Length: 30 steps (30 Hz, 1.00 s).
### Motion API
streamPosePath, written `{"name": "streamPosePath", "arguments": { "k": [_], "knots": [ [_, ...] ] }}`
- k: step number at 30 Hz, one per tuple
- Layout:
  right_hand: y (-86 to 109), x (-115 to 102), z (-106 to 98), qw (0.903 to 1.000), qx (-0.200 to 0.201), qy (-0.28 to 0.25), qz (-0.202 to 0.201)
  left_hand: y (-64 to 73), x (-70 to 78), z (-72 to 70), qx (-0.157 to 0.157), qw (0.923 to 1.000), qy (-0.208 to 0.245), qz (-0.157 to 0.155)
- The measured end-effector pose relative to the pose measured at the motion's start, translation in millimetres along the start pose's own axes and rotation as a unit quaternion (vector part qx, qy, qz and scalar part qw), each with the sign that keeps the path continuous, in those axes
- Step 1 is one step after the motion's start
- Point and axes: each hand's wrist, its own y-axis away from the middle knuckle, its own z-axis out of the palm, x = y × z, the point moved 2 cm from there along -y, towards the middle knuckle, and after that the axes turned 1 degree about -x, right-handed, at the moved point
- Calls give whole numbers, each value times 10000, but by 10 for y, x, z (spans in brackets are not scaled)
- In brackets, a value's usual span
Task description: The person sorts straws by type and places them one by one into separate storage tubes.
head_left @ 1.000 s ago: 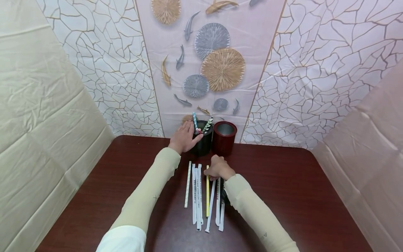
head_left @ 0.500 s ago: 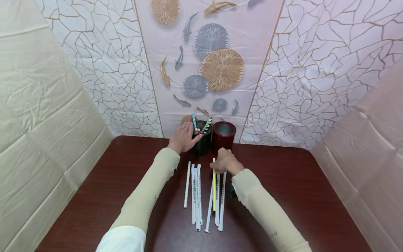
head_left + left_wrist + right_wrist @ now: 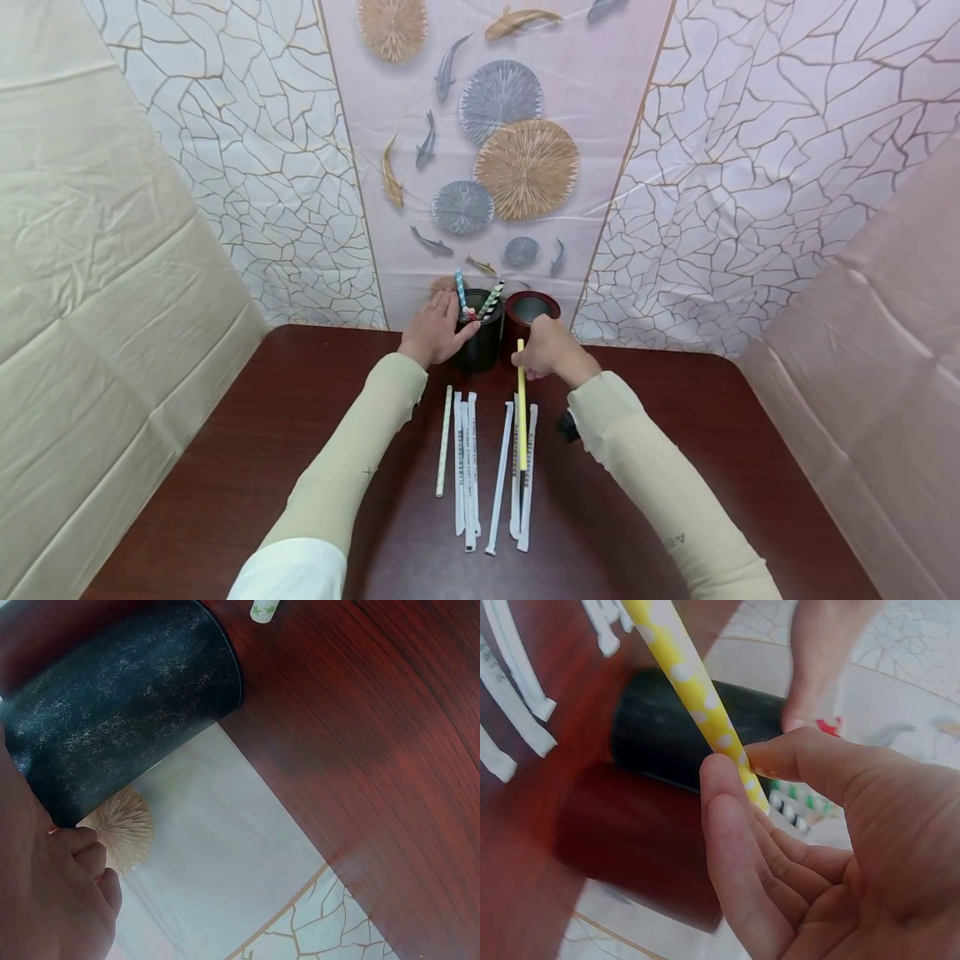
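A yellow straw with white dots is pinched near its upper end between the thumb and fingers of my right hand. That hand is in front of the dark red cup, and the straw slants down over the wrapped straws. My left hand lies against the side of the black cup, its thumb along the rim. Blue, green-striped, black-striped and red-and-white straws stand in the black cup. In the left wrist view the fingers reach past the cup's rim.
Several white paper-wrapped straws lie in a left group, and more wrapped straws lie to the right. A pale patterned straw is left of them on the dark wood table. A patterned cloth backdrop hangs behind the cups.
My right hand has lifted the yellow straw off the table and carried it right and back, up to the red cup. The left hand stays at the black cup.
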Motion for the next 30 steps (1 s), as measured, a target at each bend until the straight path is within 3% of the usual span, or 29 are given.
{"name": "streamPosePath", "arguments": {
  "k": [11,21,25,30],
  "knots": [
    [107,-241,-511,9988,319,215,-290,-50,-23,47,-116,9999,-3,-82],
    [241,-434,-999,9934,1002,351,-429,5,13,-4,-65,10000,4,-52],
    [293,-511,-1140,9841,1592,265,-747,13,17,-11,-51,10000,14,-51],
    [350,-602,-1264,9631,2425,-21,-1164,8,6,-7,-44,10000,54,-20]
  ]
}}
